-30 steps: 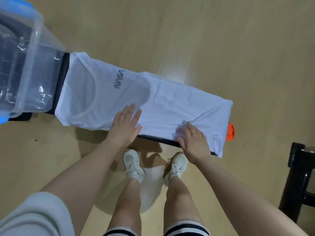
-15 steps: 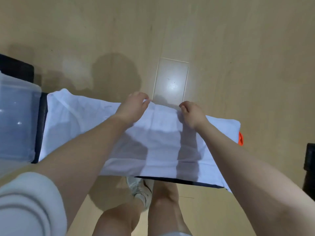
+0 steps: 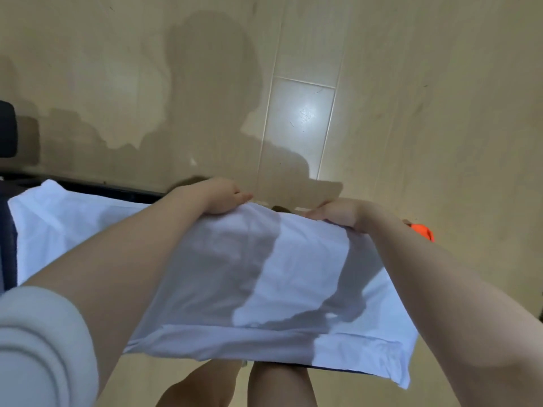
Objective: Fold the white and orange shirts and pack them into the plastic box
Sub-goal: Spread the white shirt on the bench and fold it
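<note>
White cotton t-shirt, already narrowed into a long strip, lies on a dark narrow table whose edge shows at 10 o'clock and again under the near hem at 5 o'clock; long axis of the strip runs roughly 9 to 3 o'clock across the view, slightly tilted down toward 4. Left hand sits on the far long edge just left of centre, fingers curled over and pinching the shirt's far edge, thumb side hidden so exact grip partly unclear. Right hand on the same far edge toward 1 o'clock, fingers pressed together and hooked over the fabric, also gripping it. Both hands are about level on that edge and well apart, both at 12 o'clock of the shirt's body, so the cloth lies toward 6 o'clock from the fingers, between them and the person's legs. Neither hand clearly nearer; left is closer to the collar end at 9, right closer to the hem end at 3. Likely step: drawing the far edge toward 6 for a lengthwise fold, or lifting to reset. Orange fabric shirt only peeks out at 3 o'clock beyond the right wrist, not yet folded. Plastic box not in view. Pale wood-look floor fills the top half
</note>
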{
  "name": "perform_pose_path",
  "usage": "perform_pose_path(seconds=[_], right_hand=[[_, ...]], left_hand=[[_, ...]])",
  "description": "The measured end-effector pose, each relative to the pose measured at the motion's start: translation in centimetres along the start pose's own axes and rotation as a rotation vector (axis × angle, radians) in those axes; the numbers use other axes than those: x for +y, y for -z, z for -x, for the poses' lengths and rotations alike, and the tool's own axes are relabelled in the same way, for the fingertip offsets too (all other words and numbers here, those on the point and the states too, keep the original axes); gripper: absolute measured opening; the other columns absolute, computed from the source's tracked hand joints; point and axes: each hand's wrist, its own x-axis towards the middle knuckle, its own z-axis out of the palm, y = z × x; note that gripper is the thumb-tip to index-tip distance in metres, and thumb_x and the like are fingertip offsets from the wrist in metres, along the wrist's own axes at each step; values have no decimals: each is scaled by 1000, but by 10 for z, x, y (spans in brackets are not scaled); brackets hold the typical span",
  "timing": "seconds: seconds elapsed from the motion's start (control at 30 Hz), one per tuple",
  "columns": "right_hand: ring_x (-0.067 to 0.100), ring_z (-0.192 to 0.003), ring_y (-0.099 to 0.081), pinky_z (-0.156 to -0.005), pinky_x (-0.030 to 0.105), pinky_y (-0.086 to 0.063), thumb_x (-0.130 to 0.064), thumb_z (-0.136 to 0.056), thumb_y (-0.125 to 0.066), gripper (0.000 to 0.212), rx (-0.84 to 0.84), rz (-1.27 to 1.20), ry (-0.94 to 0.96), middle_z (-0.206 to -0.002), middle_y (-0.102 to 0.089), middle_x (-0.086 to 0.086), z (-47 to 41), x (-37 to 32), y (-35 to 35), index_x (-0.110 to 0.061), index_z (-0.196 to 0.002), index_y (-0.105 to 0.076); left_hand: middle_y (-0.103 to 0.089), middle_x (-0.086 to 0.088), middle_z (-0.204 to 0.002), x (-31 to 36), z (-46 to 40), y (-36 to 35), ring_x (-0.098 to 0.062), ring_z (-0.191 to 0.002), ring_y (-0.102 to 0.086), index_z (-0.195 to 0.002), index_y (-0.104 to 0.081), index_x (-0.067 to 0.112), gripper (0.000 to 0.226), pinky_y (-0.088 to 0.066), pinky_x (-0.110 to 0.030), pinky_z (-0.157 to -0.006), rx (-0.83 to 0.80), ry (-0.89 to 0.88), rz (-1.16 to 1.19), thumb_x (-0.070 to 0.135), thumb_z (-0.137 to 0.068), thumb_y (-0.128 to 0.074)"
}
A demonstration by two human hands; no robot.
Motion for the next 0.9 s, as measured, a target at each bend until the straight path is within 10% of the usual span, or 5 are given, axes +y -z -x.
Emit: perform_pose_path(seconds=[0.13,0.3,0.67,0.9], right_hand=[[19,-100,-60,-97,34,-44,-23,-81,-66,25,25,30,48,-105,-66,-1,25,-1,10,-8,-101,-69],[2,-46,-46,-51,15,-38,-13,-83,-66,20,325,-4,294,-49,-53,-12,64,-9,17,-8,-64,-62],[37,-86,-55,-69,42,-43,-9,-87,-53,15,876,421,515,-92,-58,16,121,18,-19,-4,-99,-60],[28,-47,-54,-42,25,-30,4,-45,-79,34,985,880,368,-59,-55,11,131,49,-81,-7,-69,-57]], left_hand=[[-53,-9,-69,3,25,17,-23,-70,-47,-64,-53,10,51,-32,-30,-59,128,-10,170,42,-98,-32],[-58,-16,-74,-7,54,32,-27,-70,-55,-71,-59,2,57,-39,-33,-65,257,-61,159,49,-93,-35],[-45,-17,-73,-3,122,36,-36,-75,-52,-78,-62,-5,15,-28,-31,-62,708,-327,-122,7,-86,-58],[-50,-12,-63,-9,150,-38,-28,-48,-51,-72,-35,19,36,-26,-26,-44,718,-350,-287,-6,-57,-54]])
